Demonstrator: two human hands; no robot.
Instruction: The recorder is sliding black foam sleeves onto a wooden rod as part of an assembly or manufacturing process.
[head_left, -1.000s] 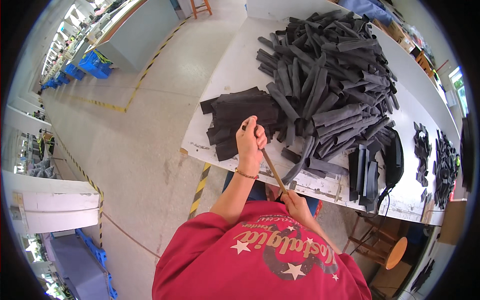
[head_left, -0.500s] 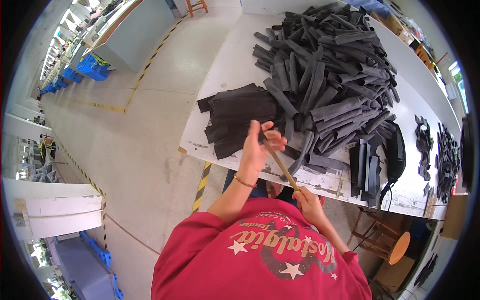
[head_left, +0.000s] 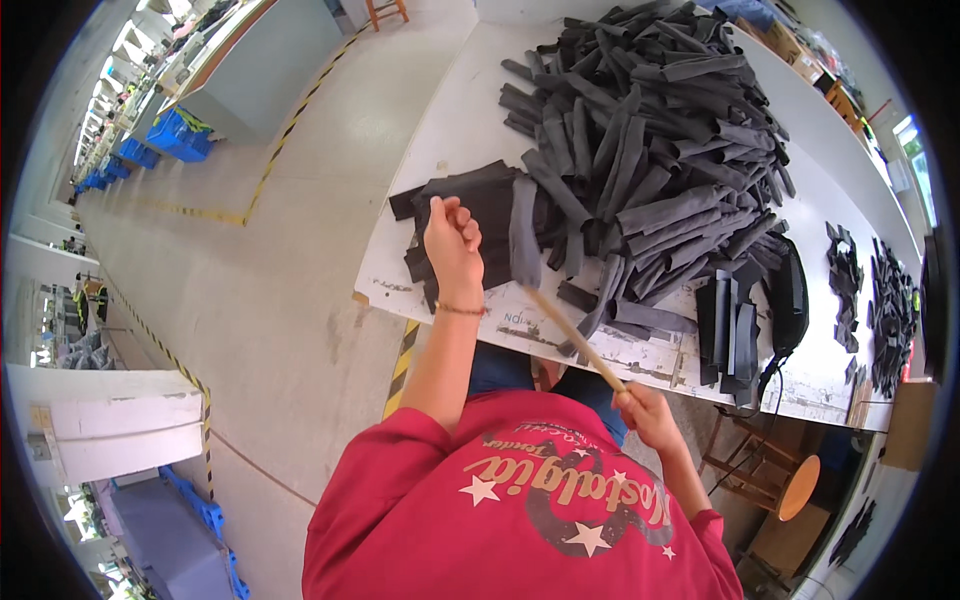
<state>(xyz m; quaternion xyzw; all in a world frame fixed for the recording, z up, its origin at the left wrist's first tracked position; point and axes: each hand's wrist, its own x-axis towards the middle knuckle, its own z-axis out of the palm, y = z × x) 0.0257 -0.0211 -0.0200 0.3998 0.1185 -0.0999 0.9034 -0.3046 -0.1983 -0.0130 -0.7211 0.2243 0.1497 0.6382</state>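
My right hand [head_left: 648,413] is closed round the lower end of a thin wooden stick [head_left: 578,340], which slants up and left over the table's front edge. Near the stick's far tip is a dark grey fabric tube [head_left: 524,232], slightly blurred; whether it touches the tip I cannot tell. To the tube's left, my left hand [head_left: 455,242] is raised over a stack of flat black fabric pieces [head_left: 478,187]. Its fingers are loosely curled, apart from the thumb, and nothing shows in them. A big heap of dark grey fabric tubes [head_left: 650,130] lies beyond, to the right.
On the white table [head_left: 440,130], black strips [head_left: 728,325] and a black pouch-like item [head_left: 788,300] lie at the right, with dark scraps [head_left: 893,310] farther over. A wooden stool [head_left: 797,488] stands under the right side. Blue crates [head_left: 180,135] sit on the floor far left.
My left hand has left the stick's tip and moved left. A grey fabric tube now shows by the tip. My right hand and the stick have shifted slightly right and down.
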